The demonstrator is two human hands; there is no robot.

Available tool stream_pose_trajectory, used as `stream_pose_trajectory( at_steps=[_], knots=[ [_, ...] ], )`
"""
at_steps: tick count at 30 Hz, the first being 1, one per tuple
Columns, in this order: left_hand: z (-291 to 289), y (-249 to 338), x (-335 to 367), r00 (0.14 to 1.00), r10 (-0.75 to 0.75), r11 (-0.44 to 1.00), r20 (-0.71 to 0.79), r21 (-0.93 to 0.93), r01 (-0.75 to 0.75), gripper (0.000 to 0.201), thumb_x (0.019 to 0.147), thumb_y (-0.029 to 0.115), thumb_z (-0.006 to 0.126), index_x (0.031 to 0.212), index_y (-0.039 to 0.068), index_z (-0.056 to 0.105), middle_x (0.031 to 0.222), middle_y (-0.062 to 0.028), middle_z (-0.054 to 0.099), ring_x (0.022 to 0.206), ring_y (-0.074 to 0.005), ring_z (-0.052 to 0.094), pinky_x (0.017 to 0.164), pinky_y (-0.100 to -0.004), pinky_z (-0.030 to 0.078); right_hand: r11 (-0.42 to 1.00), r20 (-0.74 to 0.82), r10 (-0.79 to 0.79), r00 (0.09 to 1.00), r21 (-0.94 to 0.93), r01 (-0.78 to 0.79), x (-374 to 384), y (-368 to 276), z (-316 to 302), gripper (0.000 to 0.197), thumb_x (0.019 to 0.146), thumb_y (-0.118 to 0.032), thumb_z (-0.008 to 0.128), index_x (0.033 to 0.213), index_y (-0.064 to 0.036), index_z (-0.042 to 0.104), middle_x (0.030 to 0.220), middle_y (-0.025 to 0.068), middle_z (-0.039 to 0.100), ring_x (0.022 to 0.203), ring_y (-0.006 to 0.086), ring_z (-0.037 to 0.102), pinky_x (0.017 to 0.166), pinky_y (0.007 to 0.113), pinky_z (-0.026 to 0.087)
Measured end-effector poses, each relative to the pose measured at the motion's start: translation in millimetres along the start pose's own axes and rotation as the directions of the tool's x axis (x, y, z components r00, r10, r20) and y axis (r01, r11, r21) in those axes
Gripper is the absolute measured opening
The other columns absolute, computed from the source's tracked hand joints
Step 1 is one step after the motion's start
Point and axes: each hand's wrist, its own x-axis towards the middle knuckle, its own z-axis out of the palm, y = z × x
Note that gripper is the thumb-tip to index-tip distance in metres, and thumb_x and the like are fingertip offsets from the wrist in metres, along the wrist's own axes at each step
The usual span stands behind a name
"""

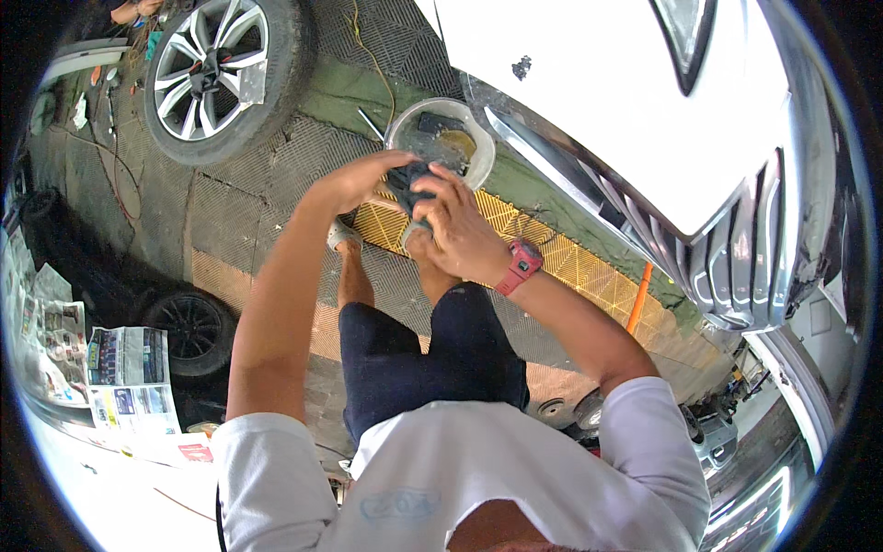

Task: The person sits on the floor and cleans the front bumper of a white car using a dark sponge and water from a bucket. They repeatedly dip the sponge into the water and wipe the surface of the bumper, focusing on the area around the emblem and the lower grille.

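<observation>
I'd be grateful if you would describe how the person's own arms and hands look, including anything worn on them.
Both the left hand and the right hand are ungloved. Short, loose white sleeves end above the elbows, leaving the forearms uncovered. The right wrist carries a chunky red watch with a small dark display; no watch shows on the left wrist.

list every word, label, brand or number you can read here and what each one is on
No text here is clear enough to quote.
Newspaper sheets at the left: columns and picture blocks, print too small and blurred to read.
White shirt: faint blue print on the front, too unclear to read.
Red wristwatch on the right wrist: display too small to read.
</observation>
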Motion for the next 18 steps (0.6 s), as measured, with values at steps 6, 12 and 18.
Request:
stream_pose_trajectory(
  at_steps=[6, 12, 18],
  knots=[
    [27, -53, -83, 0.895, 0.377, 0.904, -0.240, -0.116, -0.412, 0.057, 0.099, 0.007, 0.067, 0.154, 0.009, 0.051, 0.148, -0.0174, 0.053, 0.132, -0.0276, 0.060, 0.107, -0.0414, 0.060, 0.694, -0.062, 0.643, 0.764, 0.469, -0.546, -8, 1, -7, 0.044, 0.092, -0.017, 0.082, 0.125, 0.0011, 0.060, 0.116, 0.0189, 0.070, 0.111, 0.0325, 0.069, 0.099, 0.041, 0.053],
    [72, -116, -85, 0.559, 0.726, 0.670, -0.400, 0.596, -0.443, 0.049, 0.085, 0.015, 0.088, 0.129, 0.009, 0.067, 0.124, -0.0126, 0.057, 0.119, -0.0297, 0.056, 0.107, -0.0397, 0.044, 0.416, 0.075, 0.795, 0.601, 0.654, -0.632, -3, -52, -33, 0.036, 0.093, -0.018, 0.085, 0.118, 0.0033, 0.069, 0.113, 0.0077, 0.073, 0.108, 0.0162, 0.064, 0.096, 0.033, 0.051],
    [90, -127, -113, 0.384, 0.774, 0.633, -0.503, 0.605, -0.483, 0.024, 0.092, 0.020, 0.084, 0.102, 0.005, 0.068, 0.117, -0.0171, 0.067, 0.112, -0.0351, 0.065, 0.083, -0.0427, 0.052, 0.715, -0.197, 0.645, 0.739, 0.499, -0.491, -10, -110, -64, 0.026, 0.088, -0.002, 0.076, 0.114, 0.0023, 0.076, 0.112, 0.0129, 0.080, 0.107, 0.0219, 0.074, 0.099, 0.034, 0.053]
  ],
)
